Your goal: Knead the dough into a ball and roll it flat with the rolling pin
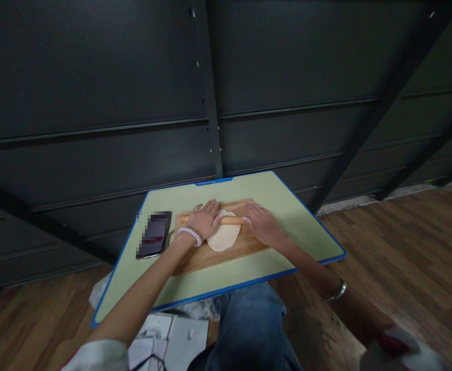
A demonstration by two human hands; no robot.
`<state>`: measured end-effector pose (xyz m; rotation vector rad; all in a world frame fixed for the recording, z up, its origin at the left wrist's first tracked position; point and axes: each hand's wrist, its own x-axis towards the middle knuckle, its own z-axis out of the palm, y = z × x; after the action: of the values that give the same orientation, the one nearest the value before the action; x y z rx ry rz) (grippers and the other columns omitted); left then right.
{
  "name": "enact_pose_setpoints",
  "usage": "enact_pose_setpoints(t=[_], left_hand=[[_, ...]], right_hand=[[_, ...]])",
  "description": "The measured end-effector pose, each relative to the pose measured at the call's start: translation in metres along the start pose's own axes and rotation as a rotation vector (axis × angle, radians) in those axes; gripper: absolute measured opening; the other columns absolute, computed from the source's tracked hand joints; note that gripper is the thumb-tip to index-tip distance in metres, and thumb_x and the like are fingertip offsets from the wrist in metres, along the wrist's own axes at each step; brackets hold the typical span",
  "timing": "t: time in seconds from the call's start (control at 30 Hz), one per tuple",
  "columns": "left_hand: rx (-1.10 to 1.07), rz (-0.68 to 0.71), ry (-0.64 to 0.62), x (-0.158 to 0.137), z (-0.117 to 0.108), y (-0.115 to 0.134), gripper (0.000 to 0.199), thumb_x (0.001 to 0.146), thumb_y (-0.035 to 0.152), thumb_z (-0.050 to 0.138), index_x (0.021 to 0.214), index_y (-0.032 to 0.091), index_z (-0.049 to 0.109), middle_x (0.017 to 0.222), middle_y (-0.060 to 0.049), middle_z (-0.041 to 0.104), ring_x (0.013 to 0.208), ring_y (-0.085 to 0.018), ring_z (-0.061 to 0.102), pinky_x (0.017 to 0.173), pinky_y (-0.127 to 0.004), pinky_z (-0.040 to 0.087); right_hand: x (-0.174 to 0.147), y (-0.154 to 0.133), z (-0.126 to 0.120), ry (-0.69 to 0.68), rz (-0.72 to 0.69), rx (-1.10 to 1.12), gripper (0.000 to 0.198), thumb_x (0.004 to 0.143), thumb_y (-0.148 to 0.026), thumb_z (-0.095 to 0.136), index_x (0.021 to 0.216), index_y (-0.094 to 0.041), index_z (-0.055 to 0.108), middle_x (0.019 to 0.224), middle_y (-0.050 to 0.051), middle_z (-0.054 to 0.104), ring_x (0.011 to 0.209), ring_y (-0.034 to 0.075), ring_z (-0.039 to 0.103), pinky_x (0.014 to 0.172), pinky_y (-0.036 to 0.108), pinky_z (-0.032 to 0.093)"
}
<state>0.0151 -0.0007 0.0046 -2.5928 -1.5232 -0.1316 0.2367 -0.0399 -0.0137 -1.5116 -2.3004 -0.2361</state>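
A flat, pale sheet of dough (223, 239) lies on a wooden board (200, 262). Across the dough's far half runs a slim wooden rolling pin (231, 220). On the pin's left part rests my left hand (204, 221), palm down, fingers stretched forward and thumb pointing inward along it. My right hand (263, 222) lies flat over the right end in the same way, its fingers reaching onto the board. Both palms hide the pin's ends. Between the thumbs, the middle of the pin touches the dough.
The board sits on a small light-green table (288, 198) with a blue rim. A phone (154, 237) lies left of the board. Dark metal panels (280, 62) stand behind the table. My knee in jeans (251, 324) and white boxes (187, 335) are below its near edge.
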Motion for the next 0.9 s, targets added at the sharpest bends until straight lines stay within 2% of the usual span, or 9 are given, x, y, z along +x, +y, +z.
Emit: enact_pose_setpoints(t=[0.13,0.27,0.37,0.5,0.7,0.9], left_hand=[[-0.011,-0.031,-0.026,0.021,0.002,-0.005,0.057,0.094,0.042,0.014,0.137,0.012,0.037,0.144,-0.01,0.037,0.135,-0.019,0.029,0.111,-0.044,0.019],[-0.025,-0.065,-0.084,0.043,0.006,-0.013,0.063,0.093,0.046,0.01,0.139,0.011,0.034,0.147,-0.01,0.031,0.138,-0.02,0.022,0.112,-0.046,0.015],[-0.056,-0.104,-0.159,0.058,0.008,-0.018,0.066,0.092,0.05,0.006,0.141,0.012,0.029,0.149,-0.009,0.026,0.14,-0.019,0.017,0.113,-0.046,0.013],[-0.099,-0.164,-0.247,0.076,0.008,-0.023,0.068,0.091,0.051,0.003,0.142,0.013,0.026,0.151,-0.007,0.022,0.141,-0.019,0.012,0.113,-0.049,0.008],[-0.141,-0.231,-0.25,0.093,0.012,-0.028,0.068,0.091,0.051,0.005,0.14,0.012,0.03,0.15,-0.009,0.026,0.14,-0.02,0.013,0.113,-0.051,0.006],[-0.099,-0.248,-0.173,0.086,0.015,-0.027,0.063,0.092,0.046,0.011,0.139,0.011,0.032,0.148,-0.011,0.028,0.14,-0.022,0.014,0.112,-0.053,0.006]], right_hand=[[0.021,0.013,0.007,-0.023,0.022,-0.016,0.044,0.098,-0.032,0.023,0.125,-0.011,0.051,0.131,0.012,0.053,0.128,0.022,0.04,0.104,0.038,0.03],[0.043,0.025,0.017,-0.086,0.083,-0.017,0.043,0.098,-0.031,0.022,0.122,-0.014,0.054,0.131,0.009,0.054,0.129,0.024,0.039,0.104,0.042,0.029],[0.061,0.036,0.025,-0.172,0.109,0.015,0.044,0.098,-0.033,0.021,0.123,-0.017,0.053,0.134,0.007,0.052,0.13,0.022,0.038,0.105,0.041,0.028],[0.085,0.051,0.037,-0.3,0.119,0.061,0.049,0.098,-0.037,0.016,0.124,-0.016,0.051,0.134,0.009,0.051,0.128,0.02,0.041,0.105,0.038,0.03],[0.105,0.062,0.045,-0.348,0.128,0.102,0.052,0.097,-0.043,0.015,0.124,-0.017,0.051,0.132,0.01,0.052,0.126,0.02,0.042,0.104,0.038,0.031],[0.095,0.055,0.037,-0.307,0.127,0.059,0.048,0.097,-0.041,0.017,0.124,-0.018,0.051,0.133,0.009,0.051,0.128,0.022,0.039,0.104,0.041,0.03]])
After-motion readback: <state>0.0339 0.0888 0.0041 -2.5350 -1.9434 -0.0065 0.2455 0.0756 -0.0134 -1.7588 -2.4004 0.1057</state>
